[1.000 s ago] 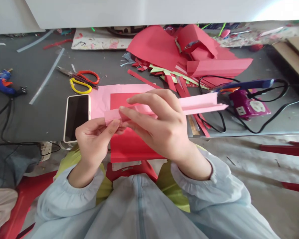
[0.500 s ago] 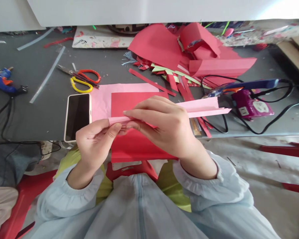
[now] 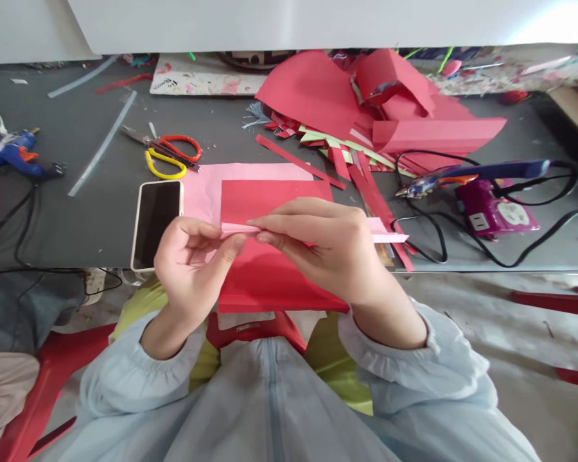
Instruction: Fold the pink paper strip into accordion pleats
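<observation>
Both hands hold a long folded pink paper strip (image 3: pixel 388 232) over the table's near edge. My left hand (image 3: pixel 191 266) pinches its left end between thumb and fingers. My right hand (image 3: pixel 327 247) is closed over the strip's middle, fingers pressed together along the fold. The strip's right end sticks out past my right hand. Under the hands lies a red sheet (image 3: pixel 274 199) on top of a pink sheet (image 3: pixel 200 192).
A phone (image 3: pixel 157 221) lies left of the sheets. Scissors with red and yellow handles (image 3: pixel 166 154) sit behind it. A pile of red paper scraps (image 3: pixel 366 109) fills the back. A glue gun (image 3: pixel 467 173) with cables lies right, another glue gun (image 3: pixel 17 154) far left.
The pink strip has been folded flatter and narrower, and drawn leftward so less of it shows past my right hand. Both hands stay pinched on it, slightly lower.
</observation>
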The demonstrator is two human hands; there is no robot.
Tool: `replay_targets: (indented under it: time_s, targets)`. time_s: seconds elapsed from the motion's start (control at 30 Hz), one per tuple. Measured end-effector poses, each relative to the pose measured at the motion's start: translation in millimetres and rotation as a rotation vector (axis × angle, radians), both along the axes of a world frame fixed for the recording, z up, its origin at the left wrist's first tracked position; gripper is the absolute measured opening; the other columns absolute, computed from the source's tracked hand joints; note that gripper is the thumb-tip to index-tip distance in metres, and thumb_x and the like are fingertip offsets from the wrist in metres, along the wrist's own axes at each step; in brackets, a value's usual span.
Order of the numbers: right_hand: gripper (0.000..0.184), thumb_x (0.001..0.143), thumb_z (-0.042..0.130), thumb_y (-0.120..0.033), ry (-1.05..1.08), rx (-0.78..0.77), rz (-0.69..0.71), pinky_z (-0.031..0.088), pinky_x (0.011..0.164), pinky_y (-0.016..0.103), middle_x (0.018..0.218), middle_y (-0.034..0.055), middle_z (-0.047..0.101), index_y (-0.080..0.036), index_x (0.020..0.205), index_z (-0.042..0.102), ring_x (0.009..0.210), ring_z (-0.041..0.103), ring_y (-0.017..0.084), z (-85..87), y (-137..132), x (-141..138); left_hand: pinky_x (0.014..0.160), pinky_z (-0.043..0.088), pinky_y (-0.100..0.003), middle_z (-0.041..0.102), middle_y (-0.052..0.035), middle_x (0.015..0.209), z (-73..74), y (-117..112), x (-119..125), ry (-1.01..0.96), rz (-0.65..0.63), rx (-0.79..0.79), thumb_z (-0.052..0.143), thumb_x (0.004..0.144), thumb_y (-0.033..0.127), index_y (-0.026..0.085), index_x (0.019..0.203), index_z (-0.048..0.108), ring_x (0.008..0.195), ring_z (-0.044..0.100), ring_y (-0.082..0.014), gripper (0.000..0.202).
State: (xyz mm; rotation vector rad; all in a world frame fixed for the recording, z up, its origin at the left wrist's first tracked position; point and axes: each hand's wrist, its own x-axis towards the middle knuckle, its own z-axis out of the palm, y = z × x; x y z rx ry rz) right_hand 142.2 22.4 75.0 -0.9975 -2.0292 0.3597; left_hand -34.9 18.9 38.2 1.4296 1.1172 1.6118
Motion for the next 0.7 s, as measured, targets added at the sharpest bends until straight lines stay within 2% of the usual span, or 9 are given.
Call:
replay_targets:
  time_s: [0.1,0.17,0.23,0.33,0.43,0.6,0.7]
  targets:
    - [0.016,0.092,0.063,-0.023,0.065,-0.035,0.045,0.055,0.067,0.026,0.086,0.005,0.076,-0.021,0.095,0.078,0.077,0.07,0.015,-1.4,1.8,2.2,0.064,0.062,-0.022,0.07,0.002,0.083,4.2,2.4,-2.0,0.014,-0.043,0.034,0.084,0.073,0.03,0.027,0.095,0.066,0.071,0.07,-0.011,0.029]
    - [0.016,0.092,0.063,-0.02,0.092,-0.052,0.077,0.055,0.068,0.026,0.086,0.005,0.076,-0.021,0.096,0.078,0.077,0.07,0.015,-2.5,2.8,3.5,0.067,0.061,-0.022,0.073,-0.0013,0.089,7.2,2.3,-2.6,0.055,-0.105,0.073,0.08,0.078,0.029,0.024,0.098,0.07,0.077,0.071,-0.0119,0.023]
    - [0.016,0.091,0.062,-0.02,0.099,-0.064,0.1,0.055,0.068,0.026,0.086,0.0049,0.076,-0.021,0.096,0.078,0.078,0.07,0.015,-3.6,3.7,4.4,0.067,0.06,-0.022,0.075,-0.0033,0.09,9.7,0.9,-2.4,0.104,-0.128,0.104,0.076,0.082,0.025,0.022,0.094,0.074,0.079,0.072,-0.013,0.012]
    - [0.018,0.092,0.061,-0.022,0.091,-0.075,0.106,0.056,0.069,0.027,0.088,0.005,0.077,-0.023,0.098,0.078,0.079,0.07,0.016,-5.2,4.5,5.2,0.063,0.059,-0.023,0.076,-0.003,0.082,11.7,-1.4,-1.8,0.151,-0.096,0.115,0.074,0.083,0.024,0.021,0.085,0.076,0.075,0.071,-0.0137,0.004]
    - [0.018,0.093,0.06,-0.022,0.084,-0.091,0.109,0.056,0.068,0.027,0.088,0.0051,0.077,-0.022,0.099,0.077,0.079,0.071,0.015,-5.6,4.9,5.5,0.061,0.058,-0.025,0.075,-0.002,0.077,11.4,-2.4,-1.5,0.154,-0.067,0.115,0.075,0.082,0.027,0.022,0.082,0.075,0.069,0.071,-0.0141,0.005]
    - [0.017,0.093,0.06,-0.02,0.069,-0.119,0.125,0.056,0.069,0.026,0.088,0.004,0.078,-0.024,0.097,0.077,0.079,0.071,0.014,-3.8,5.4,4.7,0.062,0.059,-0.025,0.076,-0.0012,0.08,10.8,-2.1,-2.3,0.166,-0.054,0.162,0.076,0.081,0.023,0.024,0.082,0.075,0.069,0.07,-0.0133,0.001]
    - [0.017,0.093,0.06,-0.019,0.062,-0.102,0.141,0.056,0.067,0.025,0.084,0.0038,0.077,-0.022,0.096,0.076,0.076,0.07,0.014,-2.9,5.8,4.6,0.063,0.059,-0.024,0.076,-0.0007,0.08,11.4,-1.1,-3.3,0.183,-0.067,0.2,0.075,0.081,0.02,0.024,0.084,0.076,0.07,0.07,-0.0122,0.005]
